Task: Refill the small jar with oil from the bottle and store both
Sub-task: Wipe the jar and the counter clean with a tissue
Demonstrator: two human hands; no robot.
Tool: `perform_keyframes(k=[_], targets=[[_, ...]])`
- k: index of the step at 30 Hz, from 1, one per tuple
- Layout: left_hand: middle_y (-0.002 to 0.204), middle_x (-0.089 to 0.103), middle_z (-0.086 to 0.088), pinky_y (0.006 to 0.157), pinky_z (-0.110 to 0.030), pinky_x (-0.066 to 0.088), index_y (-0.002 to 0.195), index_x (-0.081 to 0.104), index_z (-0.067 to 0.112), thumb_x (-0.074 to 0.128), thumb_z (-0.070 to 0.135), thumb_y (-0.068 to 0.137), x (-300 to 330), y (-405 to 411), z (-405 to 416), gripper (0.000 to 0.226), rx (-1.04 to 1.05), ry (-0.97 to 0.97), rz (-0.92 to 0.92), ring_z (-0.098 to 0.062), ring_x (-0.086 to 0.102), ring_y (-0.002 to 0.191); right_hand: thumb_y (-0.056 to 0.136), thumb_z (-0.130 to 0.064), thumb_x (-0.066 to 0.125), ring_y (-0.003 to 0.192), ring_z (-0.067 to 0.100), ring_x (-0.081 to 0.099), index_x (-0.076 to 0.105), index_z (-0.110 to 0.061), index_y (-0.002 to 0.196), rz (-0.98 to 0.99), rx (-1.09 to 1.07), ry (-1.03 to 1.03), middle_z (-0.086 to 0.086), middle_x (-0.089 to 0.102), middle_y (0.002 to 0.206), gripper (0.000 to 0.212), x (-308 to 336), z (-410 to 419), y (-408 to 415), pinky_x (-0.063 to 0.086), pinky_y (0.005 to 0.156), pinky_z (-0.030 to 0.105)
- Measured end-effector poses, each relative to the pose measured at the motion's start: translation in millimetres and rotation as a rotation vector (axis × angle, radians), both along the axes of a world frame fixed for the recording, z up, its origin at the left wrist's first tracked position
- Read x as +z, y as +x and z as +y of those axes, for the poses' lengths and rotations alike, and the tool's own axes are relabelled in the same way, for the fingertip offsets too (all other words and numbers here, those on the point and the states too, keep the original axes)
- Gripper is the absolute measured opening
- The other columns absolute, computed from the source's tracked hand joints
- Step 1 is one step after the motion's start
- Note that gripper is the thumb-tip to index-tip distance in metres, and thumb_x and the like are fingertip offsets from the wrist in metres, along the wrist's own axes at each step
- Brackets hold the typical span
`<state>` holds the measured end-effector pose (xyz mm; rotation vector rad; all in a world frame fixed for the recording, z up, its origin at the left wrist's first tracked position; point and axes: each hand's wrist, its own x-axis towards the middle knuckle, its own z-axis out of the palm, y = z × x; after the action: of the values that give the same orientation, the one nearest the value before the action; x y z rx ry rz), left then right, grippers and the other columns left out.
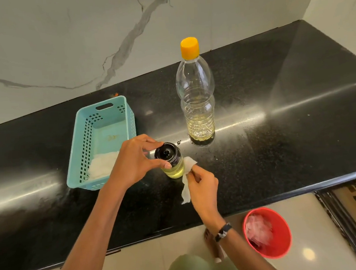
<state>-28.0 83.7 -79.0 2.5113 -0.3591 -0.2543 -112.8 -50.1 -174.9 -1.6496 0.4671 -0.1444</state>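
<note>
My left hand pinches the black lid of the small jar, which stands on the dark counter holding yellow oil. My right hand presses a pinched white tissue against its side. Behind stands the capped bottle, oil low inside. The blue basket on the left holds white tissue; the red bin on the floor holds crumpled paper.

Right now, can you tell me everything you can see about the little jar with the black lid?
The small jar is clear, probably glass, holding pale yellow oil, with a shiny black lid on top. It leans slightly on the black counter, beside the blue basket. The left hand grips the lid with thumb and fingers. The right hand pinches a white tissue against its side.
</note>
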Motion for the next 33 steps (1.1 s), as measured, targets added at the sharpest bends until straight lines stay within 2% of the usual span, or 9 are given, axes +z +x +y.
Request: perform_keyframes(k=[4,8,13,17,20,23,25,28,33], targets=[[0.102,0.065,0.006,0.079,-0.006,0.042,0.112,0.070,0.015,0.086,0.034,0.053,5,3,-2,0.063,-0.038,-0.008,0.027,-0.009,0.060,0.094,0.092,0.002,0.050,0.055,0.003,0.037,0.049,-0.001,0.067,-0.139,-0.016,0.009,0.004,0.044,0.059,0.025,23,6,7,0.032,0.051,0.018],[0.101,0.064,0.006,0.081,-0.010,0.043,0.113,0.069,0.014,0.085,0.032,0.054,7,2,-4,0.063,-0.052,-0.008,0.022,-0.011,0.060,0.093,0.092,0.002,0.047,0.056,0.004,0.032,0.046,-0.007,0.067,-0.114,0.012,-0.069,-0.005,0.041,0.059,0.027,14,6,22,0.028,0.052,0.018],[0.105,0.064,0.006,0.072,-0.009,0.043,0.114,0.069,0.018,0.083,0.034,0.055,4,1,-2,0.063,-0.078,-0.034,0.058,-0.010,0.059,0.096,0.097,-0.003,0.044,0.067,0.008,0.052,0.059,-0.005,0.089,0.024,0.082,-0.074,0.003,0.057,0.077,0.016,-2,7,-5,0.042,0.058,0.016],[0.104,0.062,0.010,0.075,-0.013,0.045,0.115,0.069,0.021,0.083,0.034,0.056,5,5,0,0.062,-0.113,-0.055,0.093,-0.009,0.059,0.098,0.096,0.000,0.044,0.063,0.002,0.048,0.050,-0.006,0.079,-0.102,0.033,0.018,-0.003,0.050,0.071,0.018,21,10,-10,0.039,0.053,0.015],[0.105,0.063,0.009,0.078,-0.015,0.046,0.115,0.069,0.022,0.085,0.027,0.059,6,10,0,0.059,-0.145,-0.066,0.131,-0.010,0.059,0.100,0.096,0.001,0.043,0.060,0.000,0.045,0.052,-0.002,0.079,-0.176,0.024,0.044,-0.004,0.048,0.068,0.019,30,8,3,0.037,0.053,0.013],[0.105,0.063,0.008,0.077,-0.015,0.047,0.114,0.069,0.022,0.085,0.020,0.061,7,15,1,0.056,-0.169,-0.077,0.150,-0.008,0.059,0.100,0.095,0.002,0.043,0.056,0.001,0.041,0.048,-0.006,0.072,-0.157,0.035,0.024,-0.005,0.043,0.064,0.025,20,3,13,0.034,0.053,0.012],[0.105,0.063,0.007,0.076,-0.016,0.050,0.113,0.069,0.024,0.085,0.019,0.061,9,17,1,0.055,-0.193,-0.082,0.159,-0.006,0.058,0.098,0.096,-0.001,0.044,0.056,0.004,0.040,0.050,-0.006,0.074,-0.092,0.065,-0.013,0.001,0.046,0.065,0.023,8,2,11,0.033,0.051,0.016],[0.107,0.063,0.006,0.082,-0.022,0.050,0.114,0.068,0.025,0.084,0.016,0.063,11,20,2,0.054,-0.232,-0.087,0.188,-0.004,0.057,0.098,0.097,-0.004,0.045,0.066,0.014,0.050,0.055,-0.004,0.084,-0.032,0.077,-0.064,0.008,0.054,0.075,0.017,-2,6,-3,0.038,0.056,0.019],[0.110,0.063,0.005,0.088,-0.031,0.050,0.116,0.069,0.023,0.083,0.013,0.066,15,26,3,0.052,-0.306,-0.075,0.229,-0.009,0.058,0.104,0.097,-0.003,0.044,0.066,0.008,0.047,0.052,-0.002,0.086,-0.142,0.035,-0.030,0.005,0.054,0.079,0.014,19,14,-14,0.039,0.053,0.015]])
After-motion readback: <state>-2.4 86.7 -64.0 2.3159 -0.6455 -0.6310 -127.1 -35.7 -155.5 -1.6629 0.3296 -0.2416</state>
